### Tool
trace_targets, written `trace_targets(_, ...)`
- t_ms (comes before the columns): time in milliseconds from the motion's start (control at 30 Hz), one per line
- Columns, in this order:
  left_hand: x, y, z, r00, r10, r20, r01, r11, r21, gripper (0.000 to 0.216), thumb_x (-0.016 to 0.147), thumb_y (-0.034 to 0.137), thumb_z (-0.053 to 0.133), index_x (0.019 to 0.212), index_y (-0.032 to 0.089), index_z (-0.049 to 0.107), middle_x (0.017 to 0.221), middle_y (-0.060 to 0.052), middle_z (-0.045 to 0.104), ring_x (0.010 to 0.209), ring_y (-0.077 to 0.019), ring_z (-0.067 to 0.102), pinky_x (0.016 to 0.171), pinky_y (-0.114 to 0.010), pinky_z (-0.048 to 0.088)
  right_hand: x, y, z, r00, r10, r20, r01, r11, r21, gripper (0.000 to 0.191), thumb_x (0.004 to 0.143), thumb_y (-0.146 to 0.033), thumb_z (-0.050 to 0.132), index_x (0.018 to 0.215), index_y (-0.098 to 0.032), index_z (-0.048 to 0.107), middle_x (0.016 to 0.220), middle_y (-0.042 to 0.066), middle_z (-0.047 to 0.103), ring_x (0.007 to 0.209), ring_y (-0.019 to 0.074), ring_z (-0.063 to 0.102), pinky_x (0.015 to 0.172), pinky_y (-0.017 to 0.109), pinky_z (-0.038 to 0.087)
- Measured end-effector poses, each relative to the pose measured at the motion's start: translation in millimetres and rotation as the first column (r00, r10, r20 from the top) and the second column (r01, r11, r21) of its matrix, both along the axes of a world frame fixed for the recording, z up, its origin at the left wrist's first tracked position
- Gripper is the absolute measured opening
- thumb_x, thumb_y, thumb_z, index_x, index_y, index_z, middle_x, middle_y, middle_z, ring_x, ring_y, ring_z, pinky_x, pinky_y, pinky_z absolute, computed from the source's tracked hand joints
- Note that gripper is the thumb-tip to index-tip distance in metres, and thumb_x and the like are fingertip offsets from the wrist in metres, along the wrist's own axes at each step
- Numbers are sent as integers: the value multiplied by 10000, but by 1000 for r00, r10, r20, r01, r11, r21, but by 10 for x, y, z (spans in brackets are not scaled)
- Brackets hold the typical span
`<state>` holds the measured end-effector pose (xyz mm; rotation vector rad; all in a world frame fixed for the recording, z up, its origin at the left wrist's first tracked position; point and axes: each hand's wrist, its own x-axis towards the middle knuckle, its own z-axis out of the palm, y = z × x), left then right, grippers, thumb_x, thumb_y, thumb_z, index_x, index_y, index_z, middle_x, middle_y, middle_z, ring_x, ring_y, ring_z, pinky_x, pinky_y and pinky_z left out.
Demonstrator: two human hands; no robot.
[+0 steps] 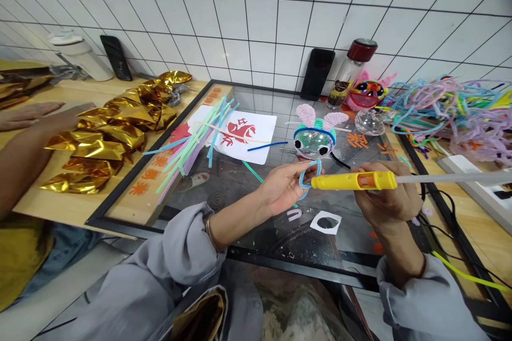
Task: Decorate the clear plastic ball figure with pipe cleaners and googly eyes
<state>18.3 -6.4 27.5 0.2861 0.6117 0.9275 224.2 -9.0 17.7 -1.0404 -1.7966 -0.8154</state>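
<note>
My left hand [282, 187] is closed on a light blue pipe cleaner [319, 168] bent into a loop. In my right hand [386, 202] is a yellow hot glue gun [354, 180], a translucent glue stick [452, 177] jutting from its back end. The gun's nozzle is at the loop, but I cannot tell whether it touches. Just beyond my left hand sits a clear ball figure [314, 140] with pink ears, googly eyes and a blue band. A white paper square with a round hole [337, 218] and a small pale U-shaped piece [295, 215] lie below my hands.
Straight pipe cleaners [196, 144] lie across a white sheet with a red print [260, 141]. Gold foil [128, 122] is at left, near another person's arm [24, 165]. A glass bottle [346, 74], phone [317, 73], tangled pipe cleaners [472, 117] and a power strip [476, 186] stand right.
</note>
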Motion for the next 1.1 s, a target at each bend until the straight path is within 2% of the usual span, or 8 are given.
trace_targets(167,9,-13,42,1000,-18,4,18,999,-31,284,919,35,442,787,79,689,844,-110,713,889,-151,705,834,-224,552,-2,11,23,994,99,46,-101,993,54,167,810,-222,708,942,-245,608,744,25,706,645,201,674,646,335,532)
trace_targets(367,3,-13,44,999,23,-22,-23,1000,6,286,943,51,442,762,86,661,838,-116,716,864,-157,712,826,-260,550,42,5,2,999,40,4,-40,999,-2,185,795,-269,725,930,-259,599,751,29,701,666,217,668,658,357,509)
trace_targets(600,-34,-16,-2,993,49,-106,-39,995,97,201,944,159,541,776,113,641,885,-81,712,847,-160,701,838,-322,564,33,0,72,997,40,66,-45,996,73,240,793,-217,737,991,-240,603,769,26,700,661,202,649,651,337,499)
trace_targets(767,-54,-25,-24,987,59,-148,-34,985,167,155,921,230,604,814,123,638,965,-81,710,794,-144,684,722,-294,590,14,0,89,996,58,67,-63,994,87,211,806,-200,720,979,-218,600,747,18,691,647,187,651,647,315,498)
trace_targets(900,-64,-25,-37,975,89,-205,-43,975,216,158,882,289,668,863,132,662,993,-76,698,763,-144,669,644,-293,599,32,-7,39,998,-28,64,24,997,74,159,822,-258,707,941,-221,609,767,32,703,673,198,658,670,325,500)
trace_targets(1000,-66,-16,-41,966,127,-224,-72,968,239,178,858,303,702,861,127,673,943,-63,695,740,-136,663,631,-278,594,40,-7,9,997,-58,54,54,996,69,150,818,-262,706,933,-216,621,783,47,715,691,209,664,682,332,505)
trace_targets(1100,-62,-7,-38,961,161,-226,-100,961,257,202,841,309,724,830,114,674,902,-54,693,718,-122,658,653,-267,588,23,2,6,998,-19,55,16,998,61,166,815,-238,704,957,-216,620,798,41,719,696,198,668,700,318,516)
